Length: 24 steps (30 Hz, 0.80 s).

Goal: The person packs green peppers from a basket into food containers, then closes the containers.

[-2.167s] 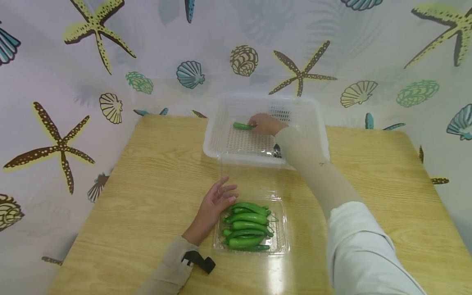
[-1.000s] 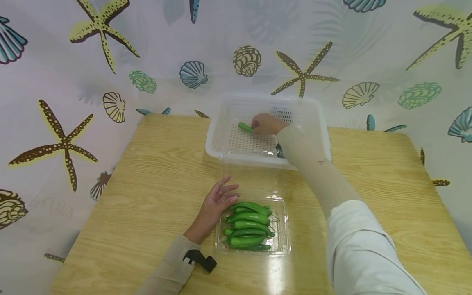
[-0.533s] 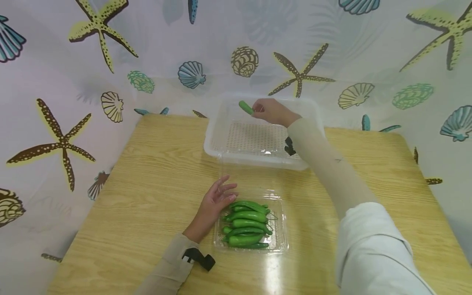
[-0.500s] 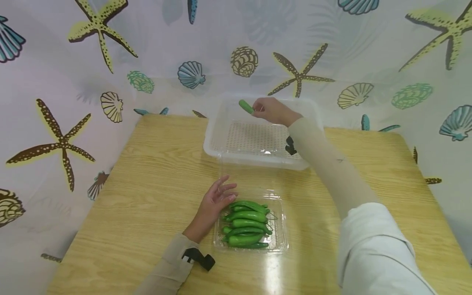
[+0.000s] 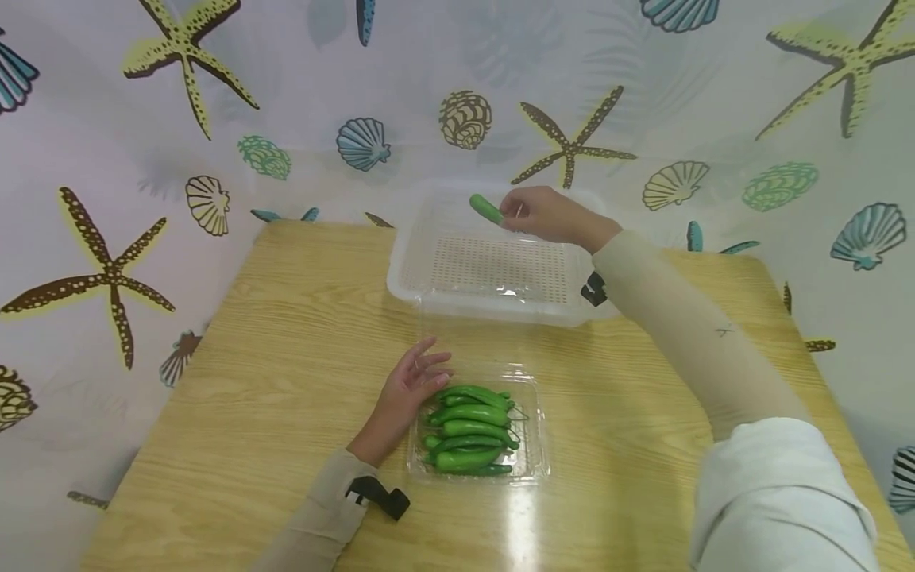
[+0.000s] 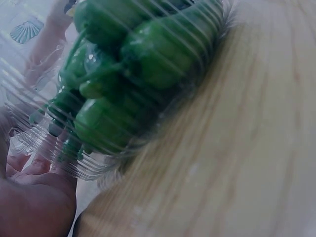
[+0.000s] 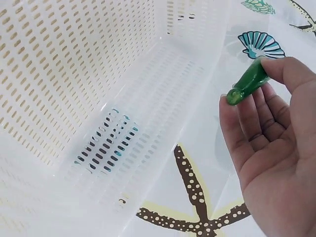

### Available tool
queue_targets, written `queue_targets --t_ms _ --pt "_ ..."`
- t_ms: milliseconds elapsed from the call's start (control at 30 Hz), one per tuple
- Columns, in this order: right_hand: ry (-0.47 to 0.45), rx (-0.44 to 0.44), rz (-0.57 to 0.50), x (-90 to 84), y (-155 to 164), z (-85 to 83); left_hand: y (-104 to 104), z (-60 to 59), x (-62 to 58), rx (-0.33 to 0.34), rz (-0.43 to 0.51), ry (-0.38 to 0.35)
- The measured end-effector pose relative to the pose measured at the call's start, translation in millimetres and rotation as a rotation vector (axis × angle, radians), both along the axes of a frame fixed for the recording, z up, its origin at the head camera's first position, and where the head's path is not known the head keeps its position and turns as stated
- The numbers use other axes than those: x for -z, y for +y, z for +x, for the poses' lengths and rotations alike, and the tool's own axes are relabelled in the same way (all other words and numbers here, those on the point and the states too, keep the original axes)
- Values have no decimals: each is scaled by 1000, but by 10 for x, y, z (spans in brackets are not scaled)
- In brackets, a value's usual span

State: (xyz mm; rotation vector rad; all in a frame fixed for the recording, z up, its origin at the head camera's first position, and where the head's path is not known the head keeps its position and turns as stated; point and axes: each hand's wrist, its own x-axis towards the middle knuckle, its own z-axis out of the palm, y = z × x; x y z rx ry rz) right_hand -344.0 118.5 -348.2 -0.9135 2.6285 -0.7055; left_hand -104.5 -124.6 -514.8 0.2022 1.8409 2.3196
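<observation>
My right hand [image 5: 546, 214] pinches one green chili pepper [image 5: 486, 208] between thumb and fingertips, raised over the back part of the white perforated basket [image 5: 493, 266]. The right wrist view shows the cut-looking end of this pepper [image 7: 249, 81] facing the camera. Nearer to me lies a clear plastic clamshell box [image 5: 538, 429], its see-through lid folded back towards the basket. Several green chili peppers [image 5: 472, 415] lie side by side in it. My left hand [image 5: 396, 401] rests at the box's left edge, fingers loosely spread. Through the box wall, the left wrist view shows peppers [image 6: 108, 123] close up.
The basket's bare mesh floor shows in the head view. A wooden table [image 5: 286, 357] carries both containers. Behind and beside it hangs a white curtain [image 5: 400, 79] printed with shells and starfish. Black straps [image 5: 379, 496] sit on both wrists.
The right hand has lifted the pepper from low inside the basket to about its back rim, then shifted slightly right. My left hand and the peppers in the box have stayed put.
</observation>
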Motion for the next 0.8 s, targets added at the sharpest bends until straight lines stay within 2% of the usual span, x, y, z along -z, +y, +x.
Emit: queue_targets --t_ms 367,800 --pt "74 -56 -6 17 197 336 7 7 -19 -10 -29 -10" --pt "85 -75 -80 29 347 649 12 -7 -5 -8 -17 -2"
